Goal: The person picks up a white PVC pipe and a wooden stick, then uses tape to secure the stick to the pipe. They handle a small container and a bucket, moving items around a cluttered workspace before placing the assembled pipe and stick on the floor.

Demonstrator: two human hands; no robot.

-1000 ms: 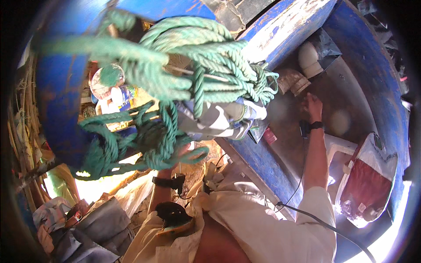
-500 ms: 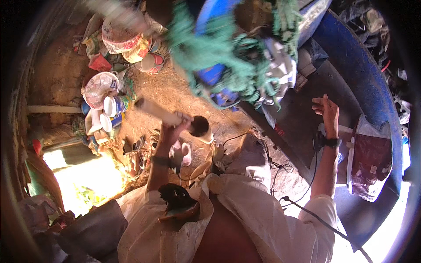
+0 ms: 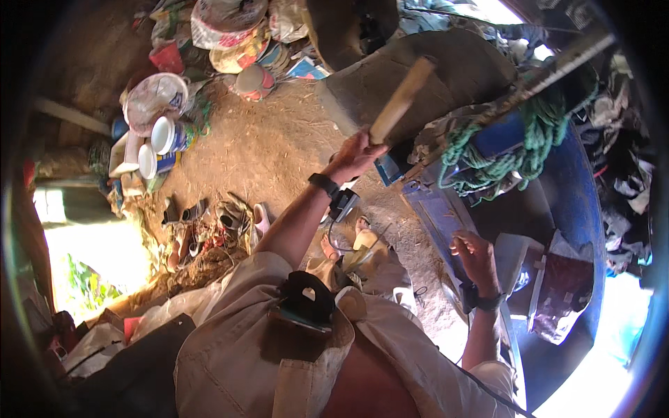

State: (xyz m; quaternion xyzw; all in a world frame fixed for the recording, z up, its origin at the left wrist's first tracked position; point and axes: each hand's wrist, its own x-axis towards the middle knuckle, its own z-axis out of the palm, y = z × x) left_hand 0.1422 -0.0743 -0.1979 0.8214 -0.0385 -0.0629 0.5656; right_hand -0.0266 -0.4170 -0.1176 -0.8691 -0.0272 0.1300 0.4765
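Note:
My left hand is closed round the lower end of a thick wooden handle, which tilts up and away to the right. What joins the handle's lower end is hidden by my hand. My right hand is raised beside a flat blue panel, its fingers loosely bent and apart with nothing visible in them. Beyond it, a bundle of green rope hangs at a long pole over a large blue curved container.
White buckets and a wrapped basket stand at the left on the dirt floor. Several shoes lie nearer me. A large grey-brown sheet lies at the back. A dark red bag rests inside the blue container.
My left hand has moved right and farther out; the handle now points up to the right instead of left. My right hand has come nearer and left. The green rope appears farther right.

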